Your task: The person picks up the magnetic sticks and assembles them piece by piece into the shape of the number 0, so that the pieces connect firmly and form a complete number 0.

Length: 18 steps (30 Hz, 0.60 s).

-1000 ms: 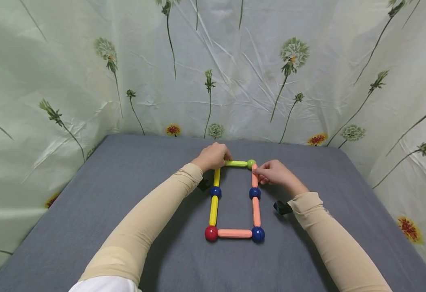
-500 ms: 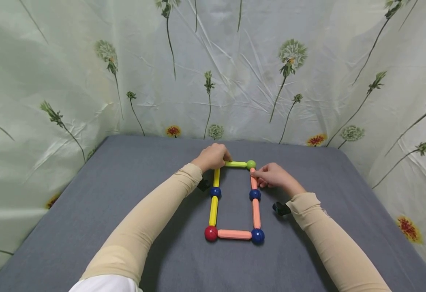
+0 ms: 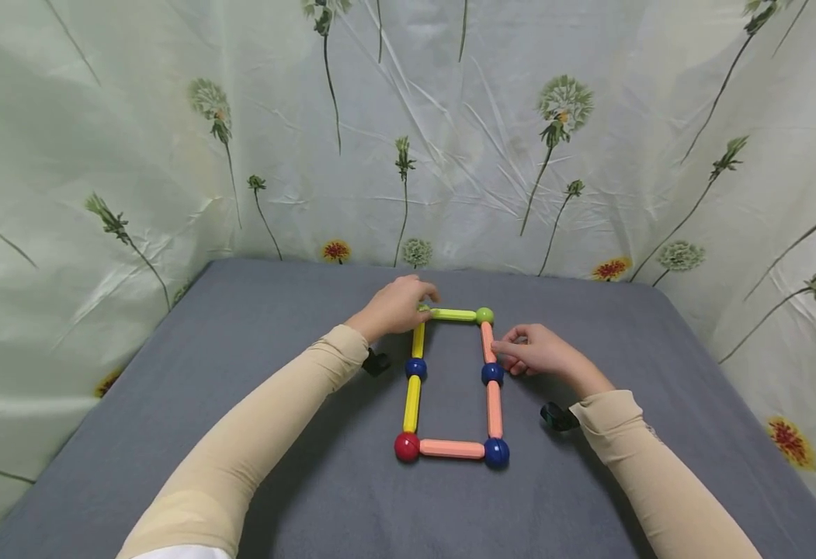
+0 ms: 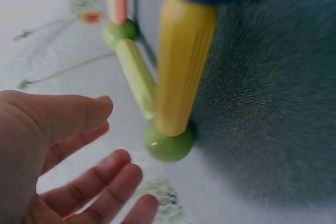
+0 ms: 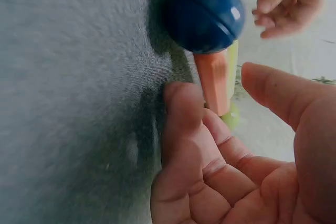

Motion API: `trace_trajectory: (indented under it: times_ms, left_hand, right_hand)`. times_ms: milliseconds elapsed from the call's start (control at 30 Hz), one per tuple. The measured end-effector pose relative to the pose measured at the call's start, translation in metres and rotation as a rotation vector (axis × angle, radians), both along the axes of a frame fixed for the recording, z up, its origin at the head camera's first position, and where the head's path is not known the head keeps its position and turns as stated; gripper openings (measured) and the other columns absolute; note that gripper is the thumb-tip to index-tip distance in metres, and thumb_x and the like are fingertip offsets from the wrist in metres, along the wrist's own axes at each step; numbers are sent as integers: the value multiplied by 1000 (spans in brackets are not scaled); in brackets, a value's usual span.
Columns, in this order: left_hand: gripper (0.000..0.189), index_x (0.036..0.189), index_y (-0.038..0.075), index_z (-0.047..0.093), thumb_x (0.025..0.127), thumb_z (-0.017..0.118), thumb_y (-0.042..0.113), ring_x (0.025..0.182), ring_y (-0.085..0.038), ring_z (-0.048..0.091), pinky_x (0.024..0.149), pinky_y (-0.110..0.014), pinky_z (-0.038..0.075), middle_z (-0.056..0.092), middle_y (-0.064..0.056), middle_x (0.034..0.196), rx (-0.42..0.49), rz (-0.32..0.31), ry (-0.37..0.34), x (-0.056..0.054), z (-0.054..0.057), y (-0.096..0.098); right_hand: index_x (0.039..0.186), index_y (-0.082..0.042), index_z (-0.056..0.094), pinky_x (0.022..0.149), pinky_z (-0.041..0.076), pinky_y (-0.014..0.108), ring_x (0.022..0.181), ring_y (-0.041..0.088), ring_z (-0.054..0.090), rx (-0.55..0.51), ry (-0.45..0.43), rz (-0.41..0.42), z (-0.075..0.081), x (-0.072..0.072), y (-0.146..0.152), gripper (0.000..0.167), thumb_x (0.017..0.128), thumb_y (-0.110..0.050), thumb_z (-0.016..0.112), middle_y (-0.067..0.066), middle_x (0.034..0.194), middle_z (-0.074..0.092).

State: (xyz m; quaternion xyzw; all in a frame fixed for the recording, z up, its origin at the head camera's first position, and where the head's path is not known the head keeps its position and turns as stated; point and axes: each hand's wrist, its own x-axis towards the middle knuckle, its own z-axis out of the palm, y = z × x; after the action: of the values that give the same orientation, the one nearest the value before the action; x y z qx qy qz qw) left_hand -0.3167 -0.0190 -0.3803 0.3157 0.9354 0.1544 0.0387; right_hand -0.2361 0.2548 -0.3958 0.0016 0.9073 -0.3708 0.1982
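Note:
Rods and balls of a toy building set form a rectangle on the grey cloth. My left hand (image 3: 397,305) is beside the far-left corner, its thumb and fingers spread apart from the green ball (image 4: 169,142) there. That ball joins a yellow rod (image 3: 418,341) and a yellow-green rod (image 3: 453,315), which runs to another green ball (image 3: 484,315). On the right side, my right hand (image 3: 540,351) is close to the far pink rod (image 5: 214,80) and a blue ball (image 5: 205,18). Its thumb and fingers stand apart with nothing gripped between them.
Nearer me are a red ball (image 3: 407,447), a pink rod (image 3: 452,449) and a blue corner ball (image 3: 496,453). Another blue ball (image 3: 416,369) sits midway along the left side. A flowered curtain (image 3: 477,155) hangs behind the grey-covered table (image 3: 296,310).
My left hand has let go at the far-left corner and shifted slightly left, uncovering the green ball. The right hand has released the far pink rod and drawn back toward the right and nearer me.

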Motion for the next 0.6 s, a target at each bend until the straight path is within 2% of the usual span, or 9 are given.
trace_trajectory:
  times_ms: [100,267,333,467,600]
  left_hand:
    - [36,138,12,71,104,73,24,113,-26,68,90,-42,59,70,-12,124,-2,-15,-35,16,4,-14]
    - [46,144,13,65,103,75,31,95,-20,63,84,-38,54,69,-6,107,-59,-54,-176,46,7,-30]
    - [47,144,14,65,103,76,32,89,-17,60,79,-35,52,67,-3,100,-51,-59,-207,57,5,-34]
    - [41,139,14,68,102,77,29,74,-14,53,67,-28,42,61,-2,86,21,-53,-210,73,-8,-37]
    - [33,134,13,71,103,75,24,67,-12,48,62,-25,37,57,-1,78,102,-44,-185,83,-20,-38]
  right_hand:
    - [134,0,55,69,57,30,78,13,69,-35,14,8,3,12,3,47,108,-38,66,9,97,76]
    - [143,-3,51,68,56,33,82,16,69,-47,46,60,5,27,3,51,106,-32,70,11,99,74]
    - [145,-3,50,67,55,33,83,17,67,-59,55,85,4,31,2,51,105,-28,71,11,99,73]
    - [144,-3,53,66,55,32,83,18,66,-96,78,109,0,35,0,47,105,-23,71,11,98,72]
    - [140,-5,56,67,55,33,83,19,67,-122,98,119,-4,38,-2,40,106,-21,70,11,99,73]
